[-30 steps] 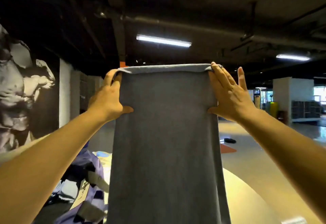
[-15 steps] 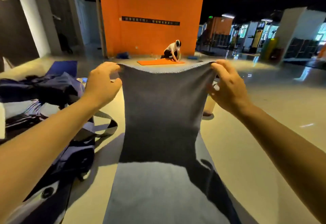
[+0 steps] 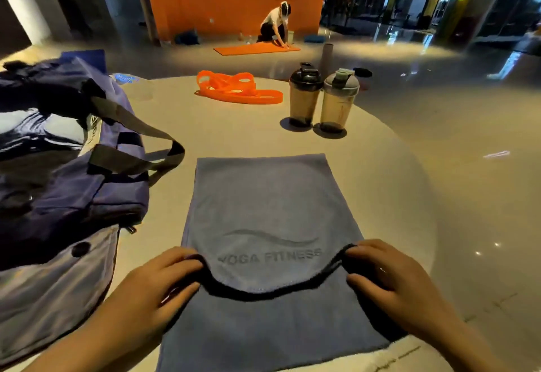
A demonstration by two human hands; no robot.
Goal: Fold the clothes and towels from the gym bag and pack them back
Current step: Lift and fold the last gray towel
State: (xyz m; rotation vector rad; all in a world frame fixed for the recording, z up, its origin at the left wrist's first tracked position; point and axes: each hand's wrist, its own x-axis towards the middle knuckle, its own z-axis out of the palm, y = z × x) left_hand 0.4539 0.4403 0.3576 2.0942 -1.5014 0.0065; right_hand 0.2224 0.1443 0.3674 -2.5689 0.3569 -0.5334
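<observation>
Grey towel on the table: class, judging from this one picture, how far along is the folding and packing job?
Done: the grey towel lies flat on the table, one fold laid over. In hand: the left hand and right hand pinch the two corners of its folded-over edge. Left: finishing the folds and packing it into the gym bag, which sits open beside it with dark clothes apparently inside.

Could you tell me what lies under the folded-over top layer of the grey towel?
Under the grey towel's top layer, its own lower layer shows nearer the person, on the table. Left hand and right hand pinch the top corners. Anything between the layers is hidden.
</observation>
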